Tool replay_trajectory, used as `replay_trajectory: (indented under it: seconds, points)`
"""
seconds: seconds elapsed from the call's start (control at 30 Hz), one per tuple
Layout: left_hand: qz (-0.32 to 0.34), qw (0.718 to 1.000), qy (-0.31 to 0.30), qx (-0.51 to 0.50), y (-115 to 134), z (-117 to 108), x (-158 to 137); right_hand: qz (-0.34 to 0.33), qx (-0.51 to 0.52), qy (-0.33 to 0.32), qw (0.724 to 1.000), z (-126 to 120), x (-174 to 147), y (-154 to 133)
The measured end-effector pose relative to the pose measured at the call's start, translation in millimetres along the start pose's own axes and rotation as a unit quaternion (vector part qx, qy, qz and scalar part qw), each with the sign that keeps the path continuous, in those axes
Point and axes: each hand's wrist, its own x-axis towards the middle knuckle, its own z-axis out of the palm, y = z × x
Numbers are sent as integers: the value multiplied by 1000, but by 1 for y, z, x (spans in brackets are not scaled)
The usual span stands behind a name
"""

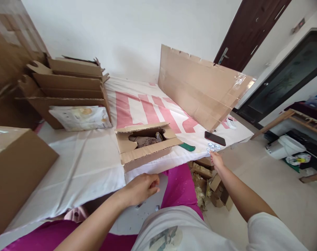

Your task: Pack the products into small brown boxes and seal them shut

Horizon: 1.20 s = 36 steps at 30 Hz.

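My right hand (pixel 216 159) reaches to the table's front edge, fingers pinched on a small white paper piece at the near side of a little pile of blue-edged white paper pieces (pixel 213 147). Just off the table's front edge, my left hand (pixel 142 188) hangs in the air with its fingers curled in and nothing visible in them. Beyond it sits a small open cardboard box (pixel 145 157), with a greyish-brown item (pixel 147 141) partly showing inside. A green-handled tool (pixel 187 147) lies against the box's right side; its other end is hidden.
A black phone (pixel 215 138) lies behind the paper pieces. A large cardboard sheet (pixel 200 83) leans at the back right. At the left stand folded cardboard boxes (pixel 69 82), a white printed packet (pixel 81 118) and a closed carton (pixel 19 167). Cardboard scraps (pixel 213 184) fill the floor below.
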Motion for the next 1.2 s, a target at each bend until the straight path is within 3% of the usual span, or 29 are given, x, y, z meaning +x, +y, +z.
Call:
replay_trajectory:
  seconds: [0.23, 0.37, 0.47, 0.53, 0.6, 0.67, 0.7, 0.73, 0.83, 0.9, 1.03, 1.13, 1.2]
  points:
    - [5, 1000, 9, -19, 1, -1, -4, -9, -65, 39, 997, -4, 9, 13]
    - [50, 988, -23, -141, 11, -17, -28, -71, -80, 103, 989, -14, 4, 5]
    - [84, 966, -20, -242, 14, -41, -58, -130, -61, 101, 985, -10, -5, -10]
    - [101, 945, 101, -294, 8, -56, -73, -168, -38, 63, 983, 0, -14, -27]
    - [96, 888, 330, -305, -3, -66, -80, -228, -15, 5, 974, 12, -26, -52]
    - [65, 808, 529, -252, -14, -71, -77, -316, -3, -59, 947, 26, -43, -84]
    - [50, 783, 584, -206, -19, -72, -73, -366, -5, -89, 926, 33, -53, -102]
    - [46, 776, 610, -154, -21, -71, -68, -415, -12, -120, 902, 40, -63, -120]
    - [111, 809, 577, 0, -19, -66, -54, -540, -46, -211, 814, 62, -97, -172]
    - [184, 827, 523, 91, -13, -62, -49, -570, -66, -289, 766, 79, -119, -199]
    - [239, 833, 455, 203, -4, -58, -47, -542, -147, -448, 696, 115, -155, -223]
    - [214, 832, 449, 245, -4, -57, -48, -530, -249, -485, 649, 137, -168, -223]
    - [190, 827, 451, 276, -5, -55, -48, -497, -331, -488, 637, 147, -169, -223]
